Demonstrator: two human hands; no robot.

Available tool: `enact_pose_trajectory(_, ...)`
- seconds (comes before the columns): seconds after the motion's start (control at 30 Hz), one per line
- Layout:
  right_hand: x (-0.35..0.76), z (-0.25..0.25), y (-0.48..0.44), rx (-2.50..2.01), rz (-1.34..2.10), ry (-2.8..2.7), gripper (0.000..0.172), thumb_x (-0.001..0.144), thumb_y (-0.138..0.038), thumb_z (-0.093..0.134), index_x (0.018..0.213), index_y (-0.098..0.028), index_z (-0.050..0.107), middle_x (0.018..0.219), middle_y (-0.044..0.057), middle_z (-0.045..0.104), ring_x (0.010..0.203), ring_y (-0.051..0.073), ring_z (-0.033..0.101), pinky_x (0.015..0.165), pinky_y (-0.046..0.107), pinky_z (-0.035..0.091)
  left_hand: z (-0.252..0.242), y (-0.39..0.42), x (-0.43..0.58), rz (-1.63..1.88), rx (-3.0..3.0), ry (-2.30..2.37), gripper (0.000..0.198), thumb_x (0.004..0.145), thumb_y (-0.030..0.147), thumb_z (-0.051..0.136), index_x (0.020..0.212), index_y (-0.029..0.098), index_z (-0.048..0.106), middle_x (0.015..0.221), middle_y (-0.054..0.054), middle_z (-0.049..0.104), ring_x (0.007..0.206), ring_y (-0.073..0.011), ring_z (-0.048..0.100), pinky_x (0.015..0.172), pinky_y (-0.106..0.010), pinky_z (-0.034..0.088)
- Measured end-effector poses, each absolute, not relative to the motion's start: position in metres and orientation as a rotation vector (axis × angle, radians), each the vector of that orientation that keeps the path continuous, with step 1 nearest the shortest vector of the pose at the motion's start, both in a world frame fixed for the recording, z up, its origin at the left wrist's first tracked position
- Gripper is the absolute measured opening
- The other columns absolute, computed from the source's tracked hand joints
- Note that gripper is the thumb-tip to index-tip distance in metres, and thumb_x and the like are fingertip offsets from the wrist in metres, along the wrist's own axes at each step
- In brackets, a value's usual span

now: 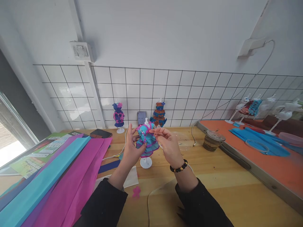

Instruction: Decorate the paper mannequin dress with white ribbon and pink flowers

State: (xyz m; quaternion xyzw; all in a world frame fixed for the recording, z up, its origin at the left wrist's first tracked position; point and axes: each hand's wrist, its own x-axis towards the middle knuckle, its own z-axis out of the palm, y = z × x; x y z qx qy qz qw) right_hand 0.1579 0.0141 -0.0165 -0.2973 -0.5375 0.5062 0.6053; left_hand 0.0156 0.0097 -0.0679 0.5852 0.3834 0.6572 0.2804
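Observation:
In the middle of the wooden table stands a small white mannequin on a round base, wearing a turquoise and pink ruffled paper dress. My left hand grips the dressed mannequin from its left side, thumb across the front of the dress and index finger raised. On the other side my right hand has its thumb and fingertips pinched together at the upper right of the dress, on a small pink piece. A pink paper flower lies on the table below.
Pink, turquoise and purple paper sheets cover the left side. Two dressed mannequins, one purple and pink, one brown and blue, stand by the tiled wall. A brown-toned cup is at right, beside an orange surface with more mannequins.

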Motion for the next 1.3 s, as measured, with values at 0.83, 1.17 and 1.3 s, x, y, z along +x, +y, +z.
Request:
enact_pose_trajectory(0.83, 0.1587, -0.0192, 0.0157, -0.633, 1.217, -1.185, 0.016, 0.062, -0.013, 0.056, 0.074, -0.020, 0.063, 0.082, 0.003, 0.071, 0.081, 0.017, 0.061, 0.074, 0.032, 0.044, -0.0650, 0.0075, 0.0148, 1.749, 1.580, 1.041, 0.095, 0.069, 0.019, 0.066, 0.139, 0.036, 0.002, 0.134, -0.009, 0.032, 0.095, -0.0123, 0.052, 0.081, -0.029, 0.046)
enact_pose_trajectory(1.17, 0.1542, -0.0165, 0.0124, -0.687, 1.178, -1.239, 0.018, 0.062, -0.016, 0.057, 0.079, -0.021, 0.064, 0.085, 0.004, 0.071, 0.089, 0.019, 0.062, 0.077, 0.034, 0.044, -0.0664, 0.0082, 0.0139, 1.744, 1.600, 1.006, 0.096, 0.070, 0.018, 0.066, 0.139, 0.037, 0.002, 0.136, -0.009, 0.032, 0.095, -0.0137, 0.052, 0.080, -0.029, 0.046)
enact_pose_trajectory(1.3, 0.1548, -0.0176, 0.0122, -0.675, 1.205, -1.232, 0.019, 0.062, -0.015, 0.057, 0.079, -0.020, 0.064, 0.086, 0.004, 0.070, 0.089, 0.019, 0.061, 0.074, 0.033, 0.044, -0.0675, 0.0093, 0.0137, 1.746, 1.615, 1.018, 0.095, 0.070, 0.018, 0.065, 0.139, 0.036, 0.002, 0.136, -0.010, 0.032, 0.096, -0.0140, 0.052, 0.080, -0.030, 0.046)
